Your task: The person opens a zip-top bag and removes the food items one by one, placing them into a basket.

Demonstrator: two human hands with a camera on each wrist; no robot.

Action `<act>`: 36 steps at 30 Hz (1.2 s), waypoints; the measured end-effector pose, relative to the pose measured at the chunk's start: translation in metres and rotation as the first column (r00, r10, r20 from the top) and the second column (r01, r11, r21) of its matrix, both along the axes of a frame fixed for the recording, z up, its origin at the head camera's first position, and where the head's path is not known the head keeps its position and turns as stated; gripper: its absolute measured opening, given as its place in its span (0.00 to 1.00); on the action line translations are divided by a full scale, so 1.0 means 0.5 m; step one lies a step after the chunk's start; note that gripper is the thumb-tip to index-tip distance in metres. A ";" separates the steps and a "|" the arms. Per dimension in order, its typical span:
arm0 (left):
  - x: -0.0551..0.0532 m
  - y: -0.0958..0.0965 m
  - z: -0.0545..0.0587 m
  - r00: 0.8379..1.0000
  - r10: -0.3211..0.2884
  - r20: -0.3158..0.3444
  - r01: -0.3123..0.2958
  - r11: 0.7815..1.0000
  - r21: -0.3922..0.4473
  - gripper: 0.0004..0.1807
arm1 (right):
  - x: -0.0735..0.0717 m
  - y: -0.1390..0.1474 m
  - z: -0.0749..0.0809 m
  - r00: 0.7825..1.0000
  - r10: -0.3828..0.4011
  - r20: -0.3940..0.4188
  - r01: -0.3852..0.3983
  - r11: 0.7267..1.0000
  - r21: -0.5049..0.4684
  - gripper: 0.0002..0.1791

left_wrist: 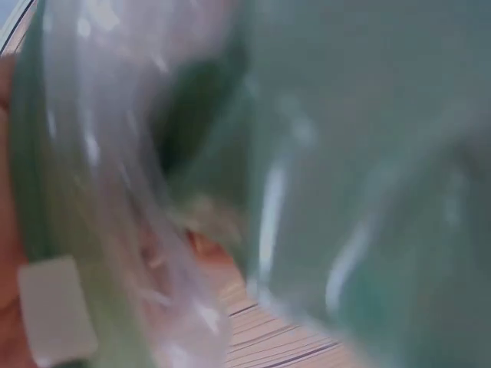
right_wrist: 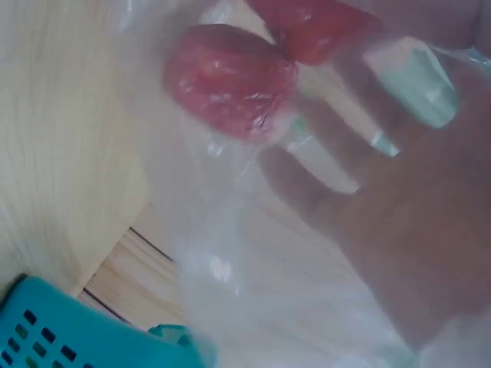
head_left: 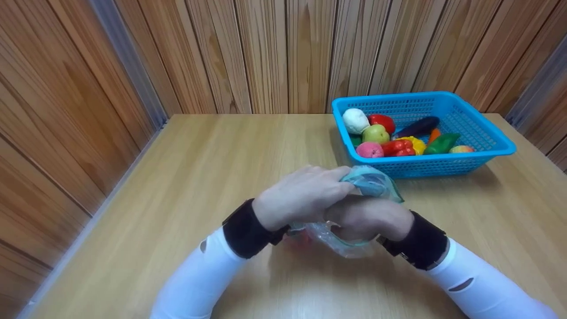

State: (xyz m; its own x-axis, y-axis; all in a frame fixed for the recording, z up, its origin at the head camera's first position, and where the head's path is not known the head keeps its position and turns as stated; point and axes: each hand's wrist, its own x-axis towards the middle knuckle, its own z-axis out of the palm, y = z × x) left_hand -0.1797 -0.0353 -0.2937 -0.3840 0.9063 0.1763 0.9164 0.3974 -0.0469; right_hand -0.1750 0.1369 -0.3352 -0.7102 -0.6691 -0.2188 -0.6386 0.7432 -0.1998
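Observation:
Both hands meet over the table around a clear plastic zip bag (head_left: 378, 184) with a green edge. My left hand (head_left: 303, 192) lies over the top and pinches the bag's edge. My right hand (head_left: 372, 217) is at the bag's mouth, its fingers hidden from the head view. Through the plastic, the right wrist view shows spread fingers beside a red, wrinkled piece of produce (right_wrist: 230, 80) and a second red piece (right_wrist: 322, 31). I cannot tell whether the right hand grips either one. In the left wrist view, a white slider (left_wrist: 57, 310) sits on the bag's green zip.
A blue plastic basket (head_left: 447, 167) stands at the back right, just beyond the hands. It holds several vegetables and fruits, among them an eggplant (head_left: 418, 127), a green pepper (head_left: 443, 144) and a red pepper (head_left: 398, 147). Wooden panels (head_left: 266, 57) rise behind the table (head_left: 212, 155).

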 end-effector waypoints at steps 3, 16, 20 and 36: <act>0.000 0.001 0.001 0.999 -0.041 -0.020 0.041 0.999 0.000 0.18 | 0.004 -0.003 0.000 0.999 -0.024 0.026 0.024 1.000 0.006 0.31; -0.003 -0.002 -0.010 0.992 0.050 -0.118 -0.051 0.999 -0.003 0.22 | -0.020 -0.014 -0.011 0.962 -0.271 -0.020 0.271 0.962 -0.015 0.32; 0.002 -0.005 -0.013 0.988 0.135 -0.071 -0.136 0.991 -0.011 0.23 | -0.023 -0.012 -0.018 0.968 -0.252 -0.019 0.252 0.968 0.003 0.39; -0.004 -0.003 -0.010 0.922 0.365 -0.126 -0.373 0.927 -0.043 0.22 | 0.000 -0.011 -0.013 0.941 0.023 -0.336 -0.104 0.969 -0.224 0.45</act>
State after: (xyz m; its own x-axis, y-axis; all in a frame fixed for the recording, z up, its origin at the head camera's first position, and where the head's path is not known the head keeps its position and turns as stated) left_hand -0.1818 -0.0366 -0.2986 -0.6744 0.7151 0.1841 0.6925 0.6990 -0.1786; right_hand -0.1752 0.1316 -0.3416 -0.6694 -0.7186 0.1882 -0.7424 0.6564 -0.1341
